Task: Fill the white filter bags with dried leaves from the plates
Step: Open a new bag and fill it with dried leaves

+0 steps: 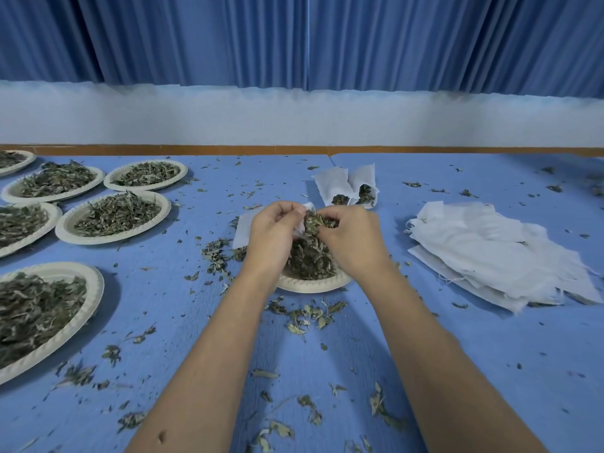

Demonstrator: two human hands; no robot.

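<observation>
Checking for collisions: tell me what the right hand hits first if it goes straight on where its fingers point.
Most likely the white filter bag held by the left hand: the right hand points left, its fingers pinching dried leaves at the bag's mouth. Depth there is hard to judge.
</observation>
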